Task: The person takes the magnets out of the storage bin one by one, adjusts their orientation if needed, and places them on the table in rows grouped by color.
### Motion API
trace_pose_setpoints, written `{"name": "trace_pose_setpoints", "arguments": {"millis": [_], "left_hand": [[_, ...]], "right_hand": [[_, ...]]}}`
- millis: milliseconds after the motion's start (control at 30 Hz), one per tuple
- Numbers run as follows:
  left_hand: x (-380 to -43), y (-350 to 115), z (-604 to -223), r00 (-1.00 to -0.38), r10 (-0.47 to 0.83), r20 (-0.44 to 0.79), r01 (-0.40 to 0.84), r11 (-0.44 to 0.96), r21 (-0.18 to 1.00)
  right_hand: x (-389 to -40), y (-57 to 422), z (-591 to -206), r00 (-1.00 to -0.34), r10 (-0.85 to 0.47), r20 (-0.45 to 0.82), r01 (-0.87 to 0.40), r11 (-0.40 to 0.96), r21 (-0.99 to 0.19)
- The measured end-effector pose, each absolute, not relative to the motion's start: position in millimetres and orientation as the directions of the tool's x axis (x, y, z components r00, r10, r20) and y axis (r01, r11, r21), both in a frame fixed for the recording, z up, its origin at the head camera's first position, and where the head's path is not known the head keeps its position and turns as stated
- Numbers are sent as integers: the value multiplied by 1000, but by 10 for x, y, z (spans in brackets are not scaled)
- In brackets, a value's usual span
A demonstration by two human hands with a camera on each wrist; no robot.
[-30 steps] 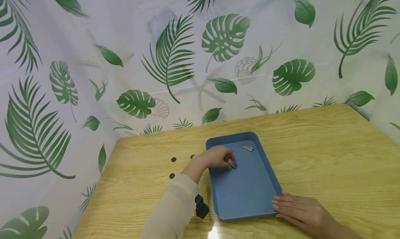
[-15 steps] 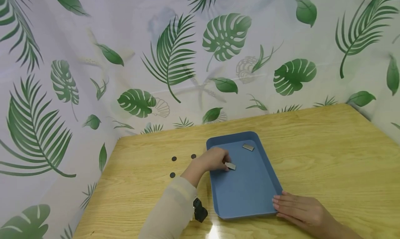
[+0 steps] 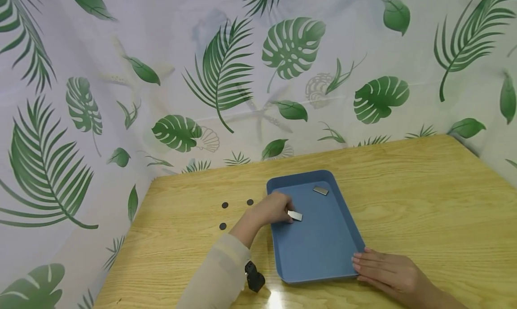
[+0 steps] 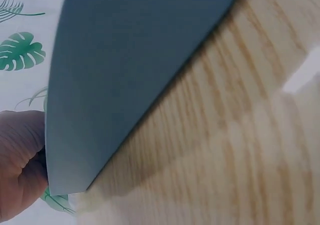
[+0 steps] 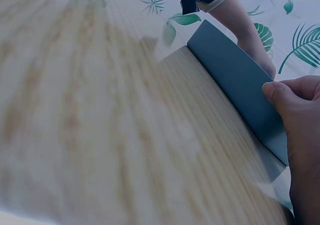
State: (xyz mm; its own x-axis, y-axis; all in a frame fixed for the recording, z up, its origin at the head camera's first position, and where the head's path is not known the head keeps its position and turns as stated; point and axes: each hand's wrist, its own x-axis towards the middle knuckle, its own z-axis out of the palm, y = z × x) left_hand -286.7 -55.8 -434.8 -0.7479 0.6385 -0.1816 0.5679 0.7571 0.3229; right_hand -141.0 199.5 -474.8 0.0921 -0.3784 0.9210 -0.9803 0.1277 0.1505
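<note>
My left hand (image 3: 275, 208) reaches over the left wall of a blue tray (image 3: 319, 246) and pinches a small flat silver rectangular piece (image 3: 295, 215), its bright face turned up. A similar flat piece (image 3: 321, 190), greyish, lies near the tray's far end. At the near right corner my right hand (image 3: 387, 271) holds the tray, its fingers against the right side. The right wrist view shows its thumb (image 5: 278, 91) at the rim. From the left wrist view, the tray's outer wall (image 4: 115, 75) hides what the left hand (image 4: 20, 160) pinches.
Three black discs lie left of the tray on the wooden table (image 3: 424, 196), including a near disc (image 3: 223, 226) and a far disc (image 3: 250, 202). A black camera (image 3: 254, 276) is worn on the left wrist. Leaf-printed cloth (image 3: 242, 75) hangs behind the table.
The left hand has drawn slightly left and toward the near side with the silver piece, which has turned from steeply tilted to flatter. The right hand and tray stay put.
</note>
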Motion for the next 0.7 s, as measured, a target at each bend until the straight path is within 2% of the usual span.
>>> {"name": "trace_pose_setpoints", "arguments": {"millis": [400, 700], "left_hand": [[-2785, -615, -4353, -746, 662, -72, 579, 699, 420], [-2636, -669, -4182, -812, 583, -25, 485, 698, 526]], "right_hand": [[-1421, 1991, -4754, 94, -371, 924, -982, 116, 146], [-1413, 1992, -4737, 96, -366, 926, -978, 138, 156]]}}
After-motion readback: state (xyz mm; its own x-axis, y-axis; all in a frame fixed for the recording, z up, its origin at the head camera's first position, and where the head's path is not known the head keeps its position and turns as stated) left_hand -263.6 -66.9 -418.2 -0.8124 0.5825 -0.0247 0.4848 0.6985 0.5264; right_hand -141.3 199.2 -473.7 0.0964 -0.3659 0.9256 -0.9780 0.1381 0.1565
